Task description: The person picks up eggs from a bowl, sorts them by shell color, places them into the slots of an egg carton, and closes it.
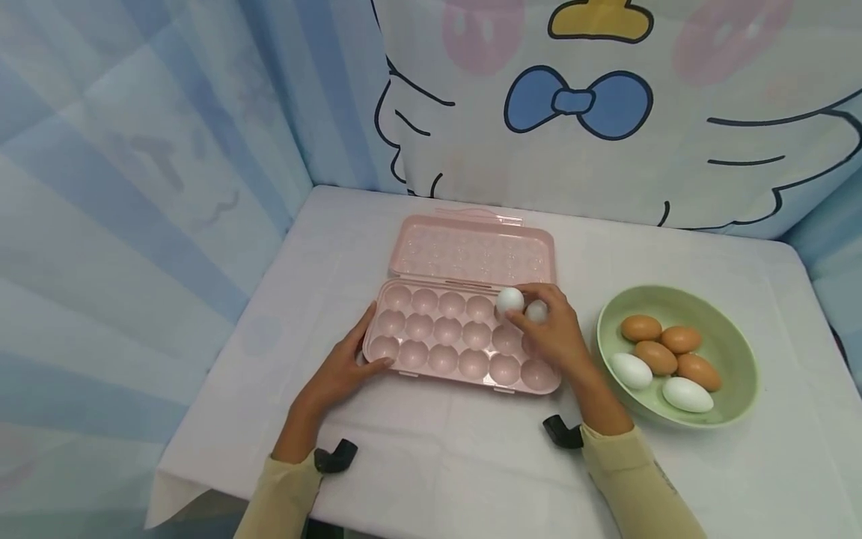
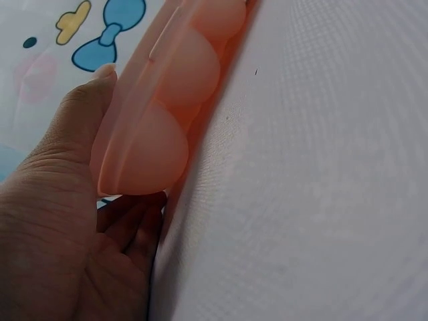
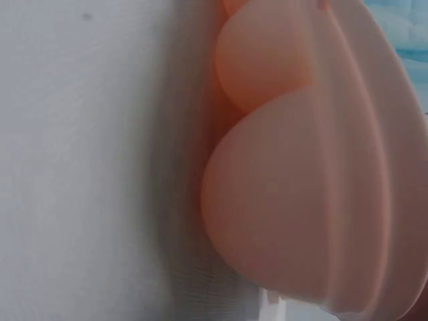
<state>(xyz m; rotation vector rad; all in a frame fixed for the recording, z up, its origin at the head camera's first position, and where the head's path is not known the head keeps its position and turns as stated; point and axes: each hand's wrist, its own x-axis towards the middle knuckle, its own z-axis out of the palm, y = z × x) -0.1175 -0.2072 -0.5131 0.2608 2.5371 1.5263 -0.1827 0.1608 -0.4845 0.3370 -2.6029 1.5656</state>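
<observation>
A pink plastic egg carton (image 1: 431, 329) lies with its lid (image 1: 471, 251) laid back behind it. My left hand (image 1: 341, 372) grips the carton's left end, thumb at the front corner and fingers along the side; the left wrist view shows the thumb (image 2: 80, 110) against the rim. Between thumb and fingertips my right hand (image 1: 557, 329) pinches a white egg (image 1: 509, 300) over the back row. Another white egg (image 1: 536, 311) sits in the back right corner, partly covered by that hand. In the right wrist view only the carton's rounded wells (image 3: 274, 194) show clearly.
To the right stands a green bowl (image 1: 744, 374) holding several brown eggs (image 1: 656, 358) and two white eggs (image 1: 688, 394). A white cloth (image 1: 444, 464) covers the table. Printed curtains (image 1: 572, 172) hang along the back and the left side.
</observation>
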